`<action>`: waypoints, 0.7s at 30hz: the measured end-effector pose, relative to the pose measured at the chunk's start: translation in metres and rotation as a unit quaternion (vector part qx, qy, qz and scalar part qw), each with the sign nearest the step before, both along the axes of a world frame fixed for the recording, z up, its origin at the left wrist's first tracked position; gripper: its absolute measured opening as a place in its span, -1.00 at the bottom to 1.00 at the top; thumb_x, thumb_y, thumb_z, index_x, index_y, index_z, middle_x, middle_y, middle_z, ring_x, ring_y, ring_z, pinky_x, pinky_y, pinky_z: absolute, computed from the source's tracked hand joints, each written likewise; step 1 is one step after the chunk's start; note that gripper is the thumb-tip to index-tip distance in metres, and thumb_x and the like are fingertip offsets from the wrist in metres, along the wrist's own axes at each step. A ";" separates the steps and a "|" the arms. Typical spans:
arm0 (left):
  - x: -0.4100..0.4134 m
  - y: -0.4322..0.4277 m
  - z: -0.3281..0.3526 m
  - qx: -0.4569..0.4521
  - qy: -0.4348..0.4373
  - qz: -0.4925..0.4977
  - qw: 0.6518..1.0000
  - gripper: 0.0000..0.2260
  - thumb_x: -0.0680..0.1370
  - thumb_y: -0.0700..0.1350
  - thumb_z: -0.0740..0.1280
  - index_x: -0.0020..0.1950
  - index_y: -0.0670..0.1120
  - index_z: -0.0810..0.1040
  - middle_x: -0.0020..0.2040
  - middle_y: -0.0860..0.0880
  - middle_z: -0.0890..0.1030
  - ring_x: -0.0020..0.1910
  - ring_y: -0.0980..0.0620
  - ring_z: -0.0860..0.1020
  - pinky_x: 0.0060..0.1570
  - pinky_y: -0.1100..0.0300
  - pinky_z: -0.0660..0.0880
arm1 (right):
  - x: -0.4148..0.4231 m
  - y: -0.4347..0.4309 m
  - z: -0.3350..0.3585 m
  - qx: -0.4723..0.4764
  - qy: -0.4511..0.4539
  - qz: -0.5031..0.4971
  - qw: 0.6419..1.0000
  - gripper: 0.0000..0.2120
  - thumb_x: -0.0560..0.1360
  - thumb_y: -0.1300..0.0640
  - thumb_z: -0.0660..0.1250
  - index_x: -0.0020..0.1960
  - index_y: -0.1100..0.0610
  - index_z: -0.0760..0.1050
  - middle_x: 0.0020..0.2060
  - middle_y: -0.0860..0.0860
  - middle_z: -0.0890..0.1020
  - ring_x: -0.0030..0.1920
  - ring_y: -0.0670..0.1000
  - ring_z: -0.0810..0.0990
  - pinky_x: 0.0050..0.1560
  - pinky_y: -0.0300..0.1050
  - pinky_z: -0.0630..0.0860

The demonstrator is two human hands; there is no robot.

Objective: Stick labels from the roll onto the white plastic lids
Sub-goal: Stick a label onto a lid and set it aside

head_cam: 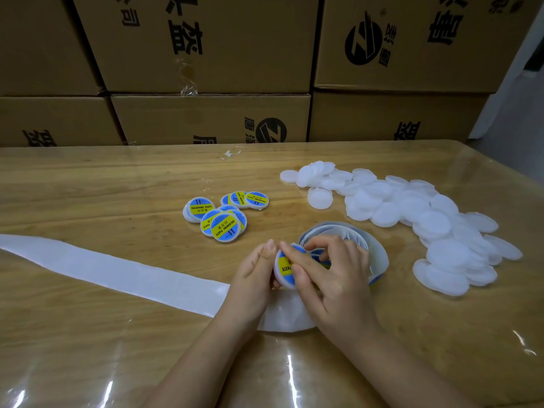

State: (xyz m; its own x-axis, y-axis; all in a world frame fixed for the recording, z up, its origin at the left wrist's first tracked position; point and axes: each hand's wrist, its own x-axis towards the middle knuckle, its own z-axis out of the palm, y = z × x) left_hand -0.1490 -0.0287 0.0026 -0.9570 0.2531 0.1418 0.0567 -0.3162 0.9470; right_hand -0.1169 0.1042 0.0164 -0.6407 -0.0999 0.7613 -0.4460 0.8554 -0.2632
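Note:
My left hand (pixel 253 273) grips a white lid (pixel 283 267) by its edge, low in the middle of the view. A blue and yellow label lies on that lid. My right hand (pixel 329 275) lies over the lid, with index finger and thumb pressing on the label. Right behind the hands sits the label roll (pixel 378 254), largely hidden by my right hand. Its empty white backing strip (pixel 117 269) trails off to the left across the table. Several labelled lids (pixel 225 220) lie in a loose cluster further back.
A big pile of plain white lids (pixel 426 222) covers the right side of the wooden table (pixel 88 187), which carries a glossy clear cover. Stacked cardboard boxes (pixel 206 69) form a wall along the far edge.

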 end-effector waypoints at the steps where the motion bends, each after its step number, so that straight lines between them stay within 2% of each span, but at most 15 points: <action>1: 0.000 -0.001 0.000 0.002 -0.003 0.002 1.000 -0.75 0.49 0.12 0.21 -0.23 0.04 0.61 -0.28 -0.04 0.57 -0.24 0.09 0.52 -0.22 0.27 0.49 | 0.000 0.000 0.000 0.003 0.001 0.006 1.000 -0.68 0.55 0.00 0.14 0.23 -0.09 0.55 -0.05 0.02 0.56 -0.13 0.04 0.50 -0.09 0.06 0.37; 7: 0.001 -0.001 0.002 0.004 -0.015 0.061 0.998 -0.72 0.48 0.15 0.19 -0.37 0.05 0.46 -0.44 0.05 0.39 -0.41 0.14 0.36 -0.36 0.27 0.37 | 0.001 -0.001 0.000 0.018 0.011 0.057 0.998 -0.71 0.53 0.00 0.19 0.18 -0.14 0.58 -0.02 0.04 0.56 -0.08 0.05 0.49 -0.06 0.09 0.37; 12: -0.003 -0.005 0.005 0.063 -0.022 0.086 0.994 -0.67 0.56 0.05 0.16 -0.33 0.00 0.54 -0.39 -0.07 0.45 -0.34 0.07 0.47 -0.27 0.23 0.48 | 0.001 0.001 -0.001 0.018 0.029 0.075 0.997 -0.72 0.50 0.02 0.22 0.14 -0.15 0.60 -0.03 0.03 0.56 -0.07 -0.01 0.45 -0.04 0.07 0.33; 17: -0.006 -0.007 0.008 0.088 -0.044 0.089 0.991 -0.71 0.61 -0.03 0.14 -0.23 -0.13 0.47 -0.40 -0.02 0.50 -0.38 0.12 0.51 -0.32 0.28 0.49 | -0.001 0.002 -0.002 -0.014 0.044 0.029 0.999 -0.74 0.50 0.04 0.21 0.06 -0.10 0.65 -0.07 0.03 0.57 -0.06 -0.03 0.44 -0.04 0.05 0.31; 21: -0.004 -0.008 0.009 0.073 -0.046 0.026 0.996 -0.74 0.48 0.08 0.24 -0.30 -0.07 0.47 -0.44 -0.01 0.40 -0.45 0.12 0.38 -0.38 0.31 0.43 | -0.002 0.001 -0.003 -0.014 0.017 -0.017 1.000 -0.69 0.52 -0.01 0.18 0.16 -0.04 0.60 -0.10 -0.06 0.58 -0.11 -0.03 0.49 0.00 0.00 0.28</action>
